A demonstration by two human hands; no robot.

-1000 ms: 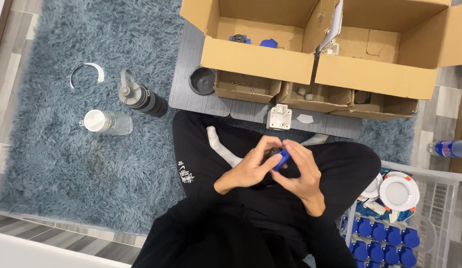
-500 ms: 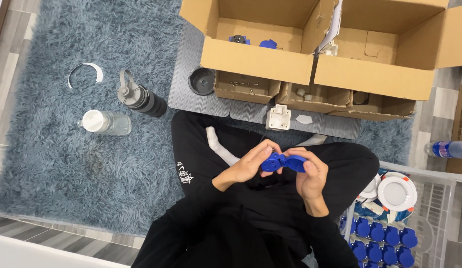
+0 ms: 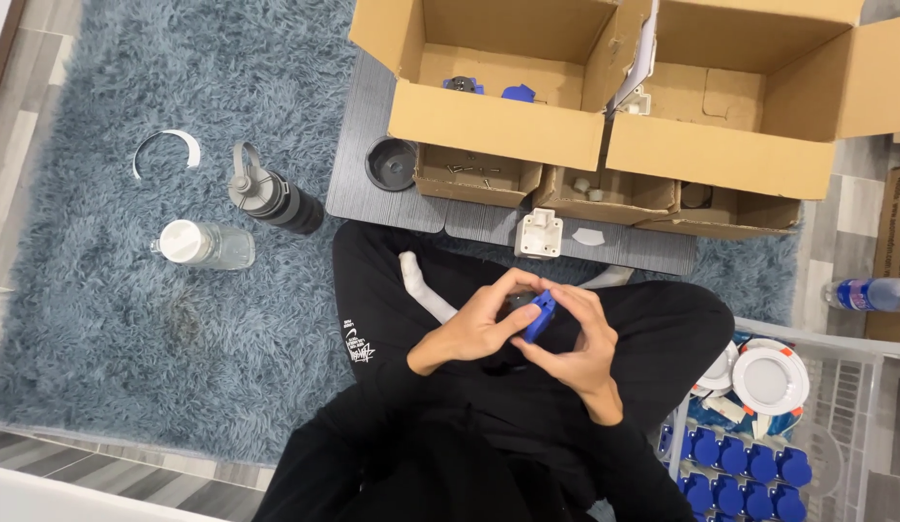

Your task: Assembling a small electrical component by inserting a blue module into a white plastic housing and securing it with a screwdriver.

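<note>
Head camera view looking down: the left hand (image 3: pixel 479 324) and right hand (image 3: pixel 578 343) pinch a small blue plastic part (image 3: pixel 539 316) between their fingertips over a lap in black trousers, with open cardboard boxes (image 3: pixel 498 121) ahead and two bottles (image 3: pixel 274 198) on the blue rug (image 3: pixel 131 319).

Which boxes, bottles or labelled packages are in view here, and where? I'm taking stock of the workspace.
Left cardboard box: brown, open, beyond the knees, blue parts inside.
Right cardboard box: brown, open, beside it.
Small cardboard trays: brown, shallow, in front of the boxes.
Clear bottle: white cap, lying on the rug, left.
Dark flask: grey lid, lying beside it.
Labelled bottle: clear, blue label, far right.
Wire basket: blue parts, white discs.
</note>
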